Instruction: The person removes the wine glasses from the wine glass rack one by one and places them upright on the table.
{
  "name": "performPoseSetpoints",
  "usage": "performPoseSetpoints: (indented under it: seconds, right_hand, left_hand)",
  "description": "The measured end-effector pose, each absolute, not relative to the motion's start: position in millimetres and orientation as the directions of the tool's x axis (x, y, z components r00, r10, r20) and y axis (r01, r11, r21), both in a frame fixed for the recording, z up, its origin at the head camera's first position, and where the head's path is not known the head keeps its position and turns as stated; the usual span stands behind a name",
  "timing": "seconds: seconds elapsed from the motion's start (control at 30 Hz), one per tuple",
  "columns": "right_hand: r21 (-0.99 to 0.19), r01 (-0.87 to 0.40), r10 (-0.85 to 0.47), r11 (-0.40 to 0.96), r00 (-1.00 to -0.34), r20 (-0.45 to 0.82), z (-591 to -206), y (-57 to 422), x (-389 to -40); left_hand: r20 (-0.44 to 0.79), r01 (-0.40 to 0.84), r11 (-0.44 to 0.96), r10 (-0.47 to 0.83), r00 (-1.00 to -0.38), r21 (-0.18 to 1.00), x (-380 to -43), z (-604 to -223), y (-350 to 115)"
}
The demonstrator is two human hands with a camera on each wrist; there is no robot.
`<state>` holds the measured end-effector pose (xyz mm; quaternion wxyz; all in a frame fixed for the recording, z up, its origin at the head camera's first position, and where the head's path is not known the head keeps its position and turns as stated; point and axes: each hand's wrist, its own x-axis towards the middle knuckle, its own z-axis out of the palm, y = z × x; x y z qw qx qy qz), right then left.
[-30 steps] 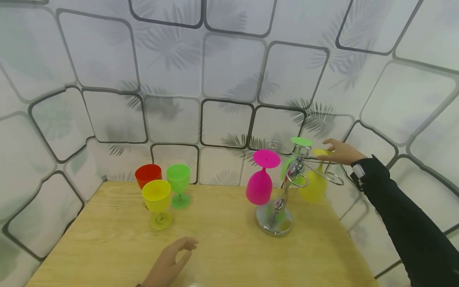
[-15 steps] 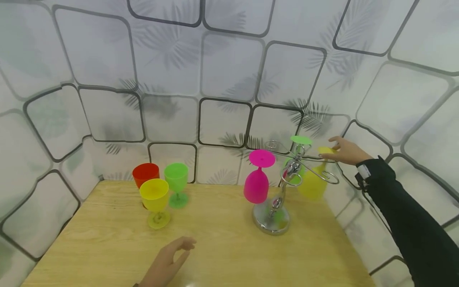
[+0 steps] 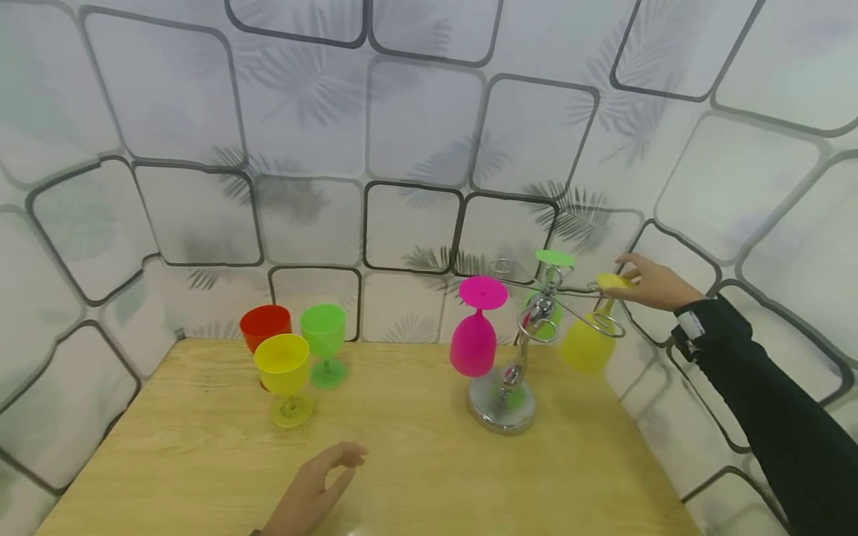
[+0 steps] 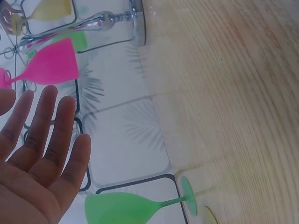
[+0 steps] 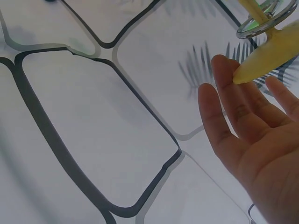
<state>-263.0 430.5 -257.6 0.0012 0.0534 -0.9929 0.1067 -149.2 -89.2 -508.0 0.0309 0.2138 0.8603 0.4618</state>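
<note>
Leaf-printed wall rising behind wood-grained table, left hand holding nothing, fingers loosely parted, right hand pinching upturned yellow goblet by round foot, now sitting farther from shiny stand

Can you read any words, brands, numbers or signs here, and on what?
None can be read.
Small white patch on the black fabric sleeve: too blurred to tell whether it bears writing.
The upside-down yellow stemmed goblet at the right hand shows no lettering.
</note>
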Motion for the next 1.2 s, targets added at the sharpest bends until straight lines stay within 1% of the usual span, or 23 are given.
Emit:
performPoseSetpoints:
  seconds: [0.2,0.37,0.73,0.93,1.2]
  right_hand:
    - [-0.215,-0.136,-0.136,0.967,-0.991,0.012,-256,417,-264]
    - [-0.198,-0.165,-0.167,0.966,-0.986,0.009,-252,405,-268]
    - [-0.231,-0.193,-0.198,0.954,-0.980,0.000,-243,390,-292]
    - [-0.208,-0.157,-0.169,0.965,-0.985,-0.043,-243,393,-309]
    - [-0.189,-0.114,-0.130,0.975,-0.989,-0.076,-248,409,-317]
  left_hand:
    - [0.121,0.319,0.483,0.398,-0.910,0.815,-149,-508,-91]
    - [0.128,0.323,0.488,0.391,-0.911,0.811,-149,-509,-91]
    - [0.159,0.339,0.505,0.366,-0.917,0.794,-148,-506,-94]
    - [0.147,0.332,0.502,0.373,-0.916,0.798,-148,-508,-98]
    - [0.123,0.324,0.498,0.394,-0.911,0.804,-148,-513,-101]
